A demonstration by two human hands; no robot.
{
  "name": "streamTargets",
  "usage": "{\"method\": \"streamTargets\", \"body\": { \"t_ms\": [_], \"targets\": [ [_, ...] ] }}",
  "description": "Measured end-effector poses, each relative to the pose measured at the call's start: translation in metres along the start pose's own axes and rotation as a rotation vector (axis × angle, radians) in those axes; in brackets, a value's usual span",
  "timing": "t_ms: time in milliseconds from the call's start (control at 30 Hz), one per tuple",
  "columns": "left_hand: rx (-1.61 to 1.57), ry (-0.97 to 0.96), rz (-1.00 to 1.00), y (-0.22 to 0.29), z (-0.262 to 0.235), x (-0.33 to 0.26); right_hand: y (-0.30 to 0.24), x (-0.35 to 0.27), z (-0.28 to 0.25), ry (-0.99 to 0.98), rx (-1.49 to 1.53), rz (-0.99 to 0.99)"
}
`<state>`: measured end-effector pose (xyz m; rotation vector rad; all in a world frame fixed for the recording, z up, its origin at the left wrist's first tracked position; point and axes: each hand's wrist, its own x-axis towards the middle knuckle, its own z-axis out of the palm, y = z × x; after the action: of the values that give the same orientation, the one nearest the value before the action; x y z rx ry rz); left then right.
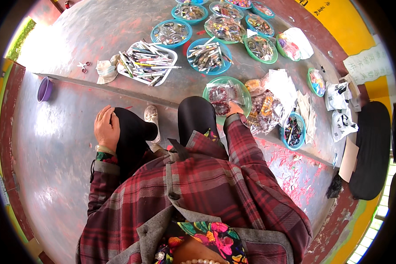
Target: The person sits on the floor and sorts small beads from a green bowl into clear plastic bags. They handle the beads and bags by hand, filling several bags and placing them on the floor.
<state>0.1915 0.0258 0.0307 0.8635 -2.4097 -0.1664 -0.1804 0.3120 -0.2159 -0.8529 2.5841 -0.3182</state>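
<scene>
Grey ledge point(114, 24), beads point(220, 105) left of right hand point(235, 109)

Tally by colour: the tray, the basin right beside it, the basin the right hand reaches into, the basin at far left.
White: 1, the tray
Blue: 1, the basin beside the tray
Green: 1, the basin at the right hand, which is inside its rim
Purple: 1, the far-left basin
Total: 4
</scene>
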Motion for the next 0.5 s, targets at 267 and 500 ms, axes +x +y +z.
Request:
{"method": "streamTargets", "body": {
  "t_ms": [267,500],
  "targets": [
    [-0.010,0.017,0.004,-0.001,0.006,0.003,-0.003,0.004,-0.007,0.113,0.316,-0.034],
    [-0.022,0.012,0.019,0.003,0.011,0.009,-0.001,0.012,-0.009,0.107,0.441,-0.017]
  ]
}}
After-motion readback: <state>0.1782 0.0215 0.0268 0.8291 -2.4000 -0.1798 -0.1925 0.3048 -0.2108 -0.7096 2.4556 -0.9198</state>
